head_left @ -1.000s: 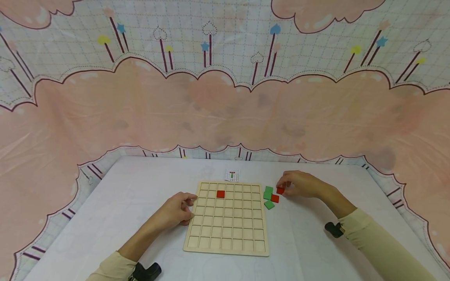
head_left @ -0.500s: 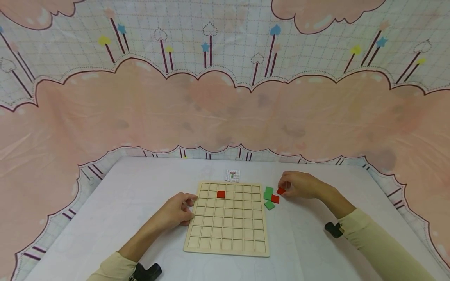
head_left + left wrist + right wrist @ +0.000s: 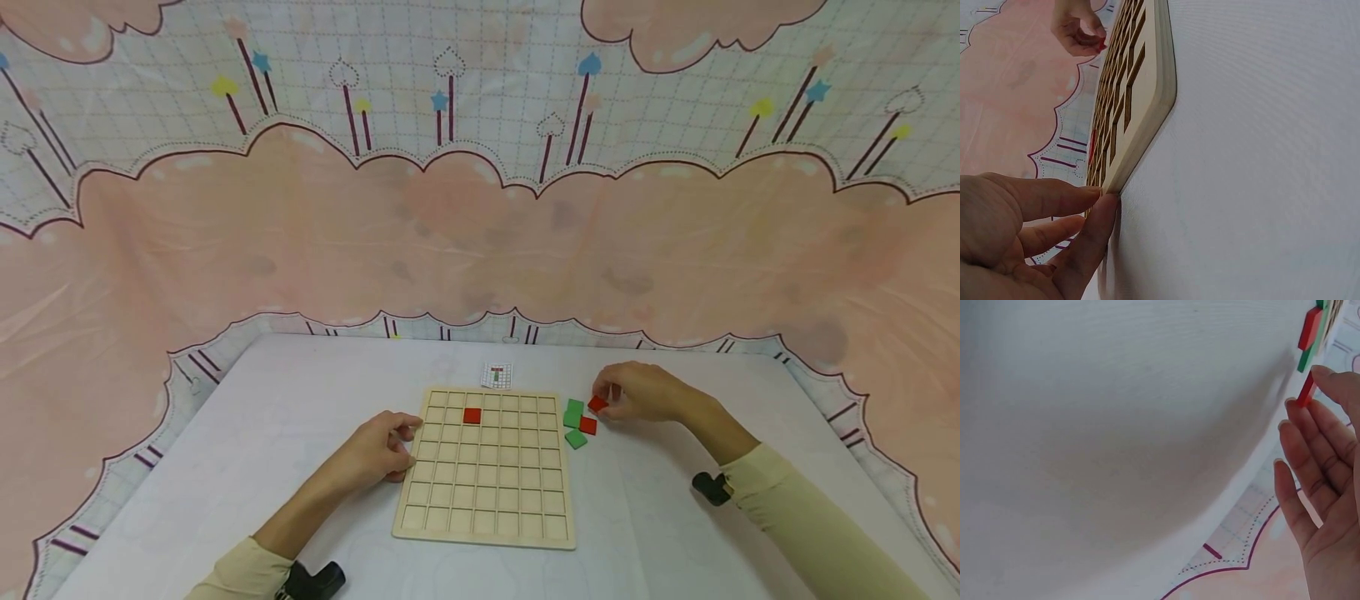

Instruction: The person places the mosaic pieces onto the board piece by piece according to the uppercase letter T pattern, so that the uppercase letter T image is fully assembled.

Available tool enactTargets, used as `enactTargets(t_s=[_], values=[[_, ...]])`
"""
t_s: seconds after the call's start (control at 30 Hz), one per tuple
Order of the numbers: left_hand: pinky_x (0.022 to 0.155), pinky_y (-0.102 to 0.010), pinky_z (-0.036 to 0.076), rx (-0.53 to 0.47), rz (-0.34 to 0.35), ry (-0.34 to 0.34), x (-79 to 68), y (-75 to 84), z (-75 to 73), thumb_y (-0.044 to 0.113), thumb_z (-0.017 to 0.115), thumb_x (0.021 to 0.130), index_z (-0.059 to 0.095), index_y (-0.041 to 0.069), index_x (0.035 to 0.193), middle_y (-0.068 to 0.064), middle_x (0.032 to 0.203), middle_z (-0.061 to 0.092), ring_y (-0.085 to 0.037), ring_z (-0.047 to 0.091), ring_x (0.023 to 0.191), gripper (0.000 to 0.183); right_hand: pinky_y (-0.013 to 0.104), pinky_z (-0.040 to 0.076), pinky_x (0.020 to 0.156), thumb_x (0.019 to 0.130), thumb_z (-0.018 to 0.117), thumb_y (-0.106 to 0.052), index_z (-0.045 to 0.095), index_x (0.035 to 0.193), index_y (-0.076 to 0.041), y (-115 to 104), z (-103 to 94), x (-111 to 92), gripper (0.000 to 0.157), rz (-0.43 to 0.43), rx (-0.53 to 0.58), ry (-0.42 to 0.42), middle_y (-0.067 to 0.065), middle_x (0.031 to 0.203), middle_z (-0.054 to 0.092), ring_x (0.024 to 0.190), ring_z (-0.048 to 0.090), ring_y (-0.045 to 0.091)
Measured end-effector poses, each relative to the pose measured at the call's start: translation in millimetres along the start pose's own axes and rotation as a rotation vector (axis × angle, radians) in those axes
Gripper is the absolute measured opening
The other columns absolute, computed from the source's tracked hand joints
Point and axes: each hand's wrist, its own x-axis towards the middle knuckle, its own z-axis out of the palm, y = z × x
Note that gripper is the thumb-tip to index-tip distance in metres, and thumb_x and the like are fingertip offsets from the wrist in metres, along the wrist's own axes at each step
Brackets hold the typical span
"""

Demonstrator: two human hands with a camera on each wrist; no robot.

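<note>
While relaxed left hand (image 3: 372, 450) touches wooden grid board (image 3: 487, 477): right hand (image 3: 641, 392) pinches red square tile (image 3: 597, 403).
Tile step: apparently pickup; next likely needs lifting.

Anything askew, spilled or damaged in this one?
Nothing looks spilled or visibly damaged. The only untidy spot is just right of the board: the green tiles and a loose red tile lie bunched at mixed angles, not lined up. The placed red tile looks square in its cell.
</note>
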Motion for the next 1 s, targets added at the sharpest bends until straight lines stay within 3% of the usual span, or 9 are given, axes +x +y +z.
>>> enactTargets(t_s=[1.0], values=[[0.054,-0.026,0.053,0.006,-0.007,0.004,-1.4,2.3,0.9,-0.015,0.069,0.082,0.056,-0.006,0.136,-0.012,0.106,0.052,-0.018,0.055,0.071,0.056,0.025,0.053,0.075,0.087,0.077,-0.023,0.073,0.107,-0.023,-26.6,-11.9,21.2,0.02,-0.078,0.019,-0.021,-0.013,0.098,0.067,0.09,0.061,0.01]])
